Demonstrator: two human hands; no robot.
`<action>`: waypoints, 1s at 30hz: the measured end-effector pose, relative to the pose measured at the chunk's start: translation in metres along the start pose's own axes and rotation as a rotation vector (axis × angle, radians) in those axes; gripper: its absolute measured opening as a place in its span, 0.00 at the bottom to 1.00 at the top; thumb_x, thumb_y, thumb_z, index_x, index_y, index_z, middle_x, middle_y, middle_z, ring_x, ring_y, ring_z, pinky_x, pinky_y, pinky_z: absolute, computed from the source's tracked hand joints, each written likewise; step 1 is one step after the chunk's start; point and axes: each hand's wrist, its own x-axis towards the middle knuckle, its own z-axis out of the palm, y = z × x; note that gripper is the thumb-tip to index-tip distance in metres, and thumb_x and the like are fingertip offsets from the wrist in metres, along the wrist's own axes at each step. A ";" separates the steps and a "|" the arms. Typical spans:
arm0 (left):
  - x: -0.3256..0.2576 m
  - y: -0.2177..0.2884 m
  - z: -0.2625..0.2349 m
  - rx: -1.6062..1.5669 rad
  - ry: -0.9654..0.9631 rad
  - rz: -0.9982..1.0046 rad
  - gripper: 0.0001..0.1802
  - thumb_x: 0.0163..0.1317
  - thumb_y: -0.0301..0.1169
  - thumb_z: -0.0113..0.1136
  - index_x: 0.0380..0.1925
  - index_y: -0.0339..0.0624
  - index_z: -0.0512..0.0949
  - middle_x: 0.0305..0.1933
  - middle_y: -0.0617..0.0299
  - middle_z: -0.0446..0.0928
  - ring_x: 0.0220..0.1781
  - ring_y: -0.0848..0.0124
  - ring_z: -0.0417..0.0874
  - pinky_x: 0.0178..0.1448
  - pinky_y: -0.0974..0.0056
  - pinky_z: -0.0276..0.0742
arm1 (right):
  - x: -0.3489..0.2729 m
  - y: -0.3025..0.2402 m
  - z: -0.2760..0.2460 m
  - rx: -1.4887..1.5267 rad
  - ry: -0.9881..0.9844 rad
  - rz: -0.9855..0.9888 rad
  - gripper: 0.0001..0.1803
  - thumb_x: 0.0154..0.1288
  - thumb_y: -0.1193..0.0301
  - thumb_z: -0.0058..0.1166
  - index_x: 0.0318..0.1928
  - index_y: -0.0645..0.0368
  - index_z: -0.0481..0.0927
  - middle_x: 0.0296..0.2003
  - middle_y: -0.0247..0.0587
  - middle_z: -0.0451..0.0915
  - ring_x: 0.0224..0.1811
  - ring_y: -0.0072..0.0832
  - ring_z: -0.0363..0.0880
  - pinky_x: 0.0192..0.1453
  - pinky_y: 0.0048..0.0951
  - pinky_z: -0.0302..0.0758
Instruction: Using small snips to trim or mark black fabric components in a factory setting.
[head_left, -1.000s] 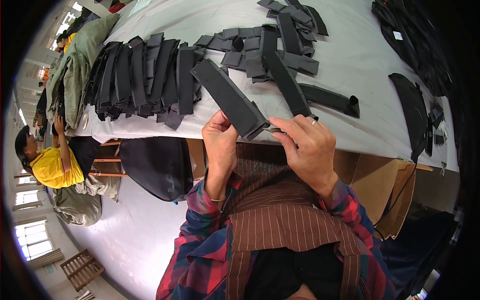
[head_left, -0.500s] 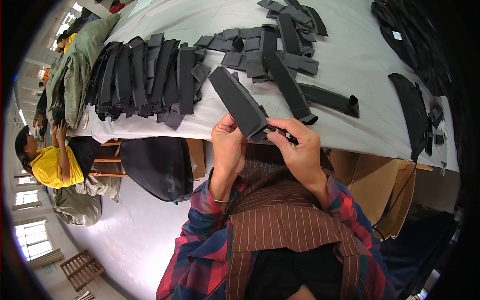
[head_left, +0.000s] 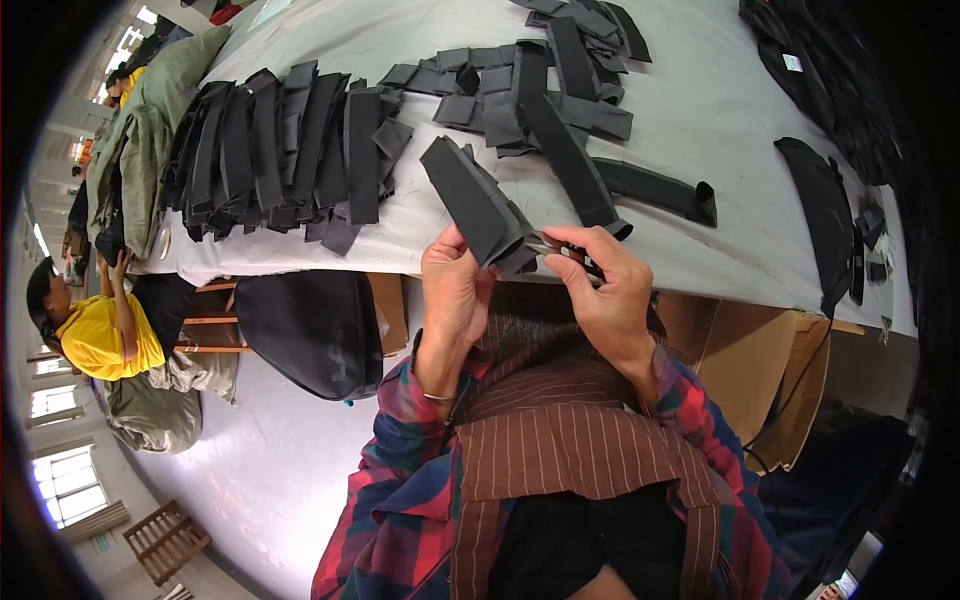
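Observation:
My left hand (head_left: 455, 290) is closed on the lower end of a dark grey folded fabric strip (head_left: 468, 195), which slants up and away over the table's near edge. Between the thumb and fingers of my right hand (head_left: 608, 292) is a pair of thread snips (head_left: 541, 243). Their metal blades point left and lie close beside the strip's lower right corner; whether they touch it I cannot tell. Most of the snips' handle is hidden by my fingers. Just beyond, another long dark strip (head_left: 570, 160) lies across flat grey pieces.
A row of stacked dark strips (head_left: 270, 150) covers the table's left part. Black fabric goods (head_left: 820, 90) lie at the right. Below the white tabletop (head_left: 700, 110) are a black bag (head_left: 310, 335) and cardboard boxes (head_left: 740, 360). A person in yellow (head_left: 110, 335) works at far left.
My right hand has shifted slightly right, away from the strip, and the snips' blades now show more plainly. The left hand still holds the strip in nearly the same place.

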 end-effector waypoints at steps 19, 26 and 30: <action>0.001 0.007 0.003 0.218 0.030 0.142 0.06 0.58 0.18 0.61 0.36 0.32 0.80 0.33 0.61 0.82 0.32 0.79 0.80 0.36 0.76 0.75 | 0.010 -0.007 -0.018 -0.198 -0.219 -0.119 0.08 0.53 0.74 0.63 0.35 0.58 0.81 0.29 0.40 0.81 0.30 0.38 0.79 0.35 0.30 0.73; 0.000 0.006 0.002 0.212 0.003 0.123 0.06 0.58 0.19 0.60 0.37 0.32 0.80 0.33 0.61 0.82 0.31 0.79 0.81 0.35 0.76 0.75 | 0.008 -0.003 -0.017 -0.290 -0.156 -0.272 0.06 0.52 0.70 0.63 0.31 0.53 0.80 0.26 0.33 0.80 0.26 0.32 0.76 0.31 0.31 0.69; -0.006 0.011 0.013 0.156 0.022 0.085 0.06 0.60 0.21 0.60 0.38 0.34 0.80 0.32 0.61 0.82 0.29 0.79 0.80 0.30 0.76 0.73 | 0.004 -0.002 -0.020 0.070 -0.062 0.050 0.07 0.55 0.74 0.63 0.35 0.58 0.81 0.27 0.36 0.80 0.27 0.25 0.77 0.36 0.24 0.72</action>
